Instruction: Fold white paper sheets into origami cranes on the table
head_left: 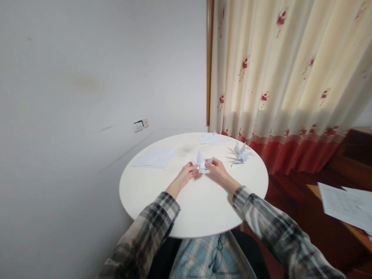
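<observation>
A white folded paper lily (201, 162) with pointed petals is held between my two hands above the middle of the round white table (200, 209). My left hand (187, 173) pinches its left side, fingers closed on the paper. On the other side, my right hand (216, 169) grips a petal between thumb and fingers. One petal stands upright between the hands, and another sticks out over the right fingers. Parts of the paper are hidden behind the fingertips.
Flat white sheets (155, 157) lie at the table's left. Smaller papers (209, 138) rest at the back. Several folded paper flowers (240, 153) sit in a cluster at the right. A wall with a socket (138, 126) borders the left; written sheets (345, 203) lie on a surface at far right.
</observation>
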A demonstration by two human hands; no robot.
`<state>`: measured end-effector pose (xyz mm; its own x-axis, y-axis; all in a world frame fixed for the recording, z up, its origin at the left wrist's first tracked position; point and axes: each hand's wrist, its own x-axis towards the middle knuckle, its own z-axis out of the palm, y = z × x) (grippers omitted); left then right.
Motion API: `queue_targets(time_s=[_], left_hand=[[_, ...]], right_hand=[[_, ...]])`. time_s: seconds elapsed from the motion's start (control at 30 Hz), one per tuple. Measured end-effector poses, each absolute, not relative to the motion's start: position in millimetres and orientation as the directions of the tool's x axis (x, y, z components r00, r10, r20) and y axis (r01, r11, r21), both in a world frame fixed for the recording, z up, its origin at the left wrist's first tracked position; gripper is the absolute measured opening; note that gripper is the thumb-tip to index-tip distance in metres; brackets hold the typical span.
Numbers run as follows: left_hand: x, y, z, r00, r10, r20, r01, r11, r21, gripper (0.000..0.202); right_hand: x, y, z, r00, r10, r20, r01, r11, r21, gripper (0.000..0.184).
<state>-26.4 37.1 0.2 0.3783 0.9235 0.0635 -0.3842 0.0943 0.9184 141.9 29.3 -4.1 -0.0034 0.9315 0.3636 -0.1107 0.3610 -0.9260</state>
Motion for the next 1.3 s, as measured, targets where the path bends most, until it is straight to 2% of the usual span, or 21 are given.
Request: queue_targets(time_s=[0.43,0.77,0.97,1.1,1.3], left_hand=[[-20.5,25.9,4.8,0.442,0.895,0.058,-0.105,-0.013,0.994,0.031],[-21.8,29.2,-0.6,0.466,0.877,0.119,0.003,-0.136,0.991,0.031],[-25.0,34.4,-1.3,0.304,0.930,0.206,-0.156,-0.165,0.974,0.031],[-23.7,31.4,3.9,0.381,0.906,0.184,-0.235,-0.097,0.967,0.036],[-21.8,25.8,10.3,0.462,0.865,0.194,-0.260,-0.076,0.963,0.037]], right_hand=[[140.6,17.2,7.1,-0.059,0.924,0.377,-0.088,0.371,-0.924,0.014],[139.6,19.7,3.7,-0.078,0.925,0.372,-0.130,0.360,-0.924,0.013],[140.5,20.2,0.2,-0.106,0.925,0.364,-0.203,0.338,-0.919,0.012],[140.2,16.5,3.1,-0.123,0.938,0.325,-0.175,0.302,-0.937,0.012],[138.7,15.4,3.3,-0.121,0.949,0.292,-0.165,0.271,-0.948,0.013]])
